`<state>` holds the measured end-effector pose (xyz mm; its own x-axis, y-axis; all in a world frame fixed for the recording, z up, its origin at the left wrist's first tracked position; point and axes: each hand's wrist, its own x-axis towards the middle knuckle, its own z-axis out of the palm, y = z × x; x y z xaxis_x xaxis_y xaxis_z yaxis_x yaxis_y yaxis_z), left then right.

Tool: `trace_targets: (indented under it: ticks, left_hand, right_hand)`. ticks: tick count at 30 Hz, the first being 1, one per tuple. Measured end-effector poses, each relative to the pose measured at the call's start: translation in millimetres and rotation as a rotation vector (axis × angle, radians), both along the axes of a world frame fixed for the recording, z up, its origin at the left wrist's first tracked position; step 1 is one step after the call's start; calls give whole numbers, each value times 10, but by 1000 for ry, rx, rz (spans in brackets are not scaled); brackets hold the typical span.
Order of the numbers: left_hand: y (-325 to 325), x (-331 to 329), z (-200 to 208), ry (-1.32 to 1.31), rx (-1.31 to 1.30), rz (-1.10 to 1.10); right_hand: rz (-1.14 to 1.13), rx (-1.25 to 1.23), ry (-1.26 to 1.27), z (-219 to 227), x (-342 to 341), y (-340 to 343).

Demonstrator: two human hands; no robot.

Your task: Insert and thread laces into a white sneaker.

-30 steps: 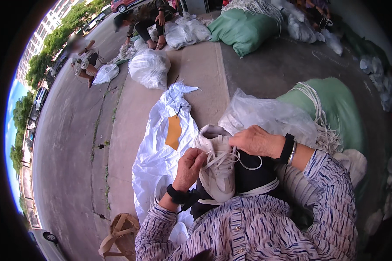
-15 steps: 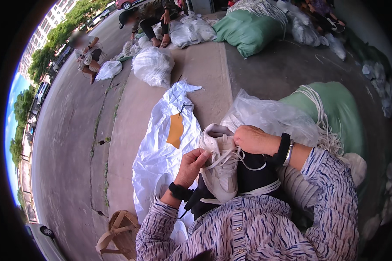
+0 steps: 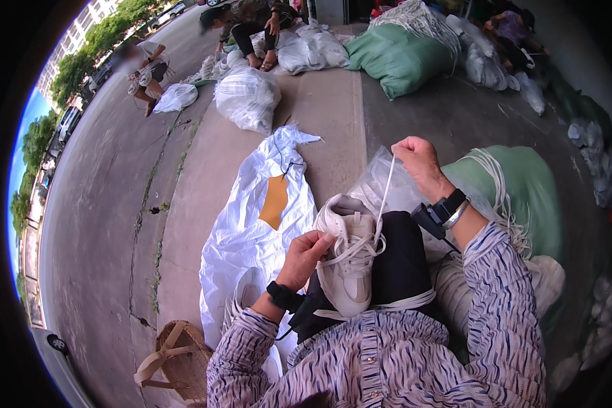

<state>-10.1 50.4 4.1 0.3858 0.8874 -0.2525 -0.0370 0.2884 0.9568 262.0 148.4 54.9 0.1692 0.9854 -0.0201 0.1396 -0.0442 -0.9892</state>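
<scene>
A cream-white sneaker (image 3: 350,275) rests on my lap against black cloth, its heel opening pointing away from me. My left hand (image 3: 306,256) pinches at the left side of its lacing; what lies under the thumb is mostly hidden. Raised to the upper right of the sneaker, my right hand (image 3: 418,163) is closed on the end of a white shoelace (image 3: 387,185). That lace runs taut from the top eyelets up to my fingers. Further lace crosses the tongue in loose loops. More white laces (image 3: 408,301) lie over my lap.
To my left lies a white plastic sheet (image 3: 238,234) with an orange-yellow piece (image 3: 274,202) on it and another light shoe (image 3: 249,291). A woven basket (image 3: 187,364) stands lower left. At right, a green sack (image 3: 523,190) carries bundled laces. Two people sit among white bags (image 3: 247,100) farther off.
My right hand has moved up and to the right from beside the sneaker, drawing the lace out straight. My left hand stays at the sneaker's left side.
</scene>
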Motion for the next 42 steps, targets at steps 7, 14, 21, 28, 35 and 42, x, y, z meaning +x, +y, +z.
trace_targets:
  ticks: [7, 14, 21, 28, 35, 42]
  left_hand:
    - [-8, 21, 15, 18, 10, 15]
    - [0, 40, 17, 53, -10, 76]
    - [48, 108, 3, 204, 250, 176]
    - [-24, 264, 274, 724, 762, 136]
    - [204, 2, 44, 226, 202, -42]
    - [210, 46, 171, 293, 113, -158]
  right_hand:
    - [368, 360, -818, -23, -319, -442]
    - [653, -15, -271, -219, -663, -623]
    - [640, -21, -98, -223, -654, -672]
    - [609, 45, -191, -276, -616, -702]
    - [619, 28, -191, -193, -681, -717]
    - [533, 172, -400, -257, -425, -538]
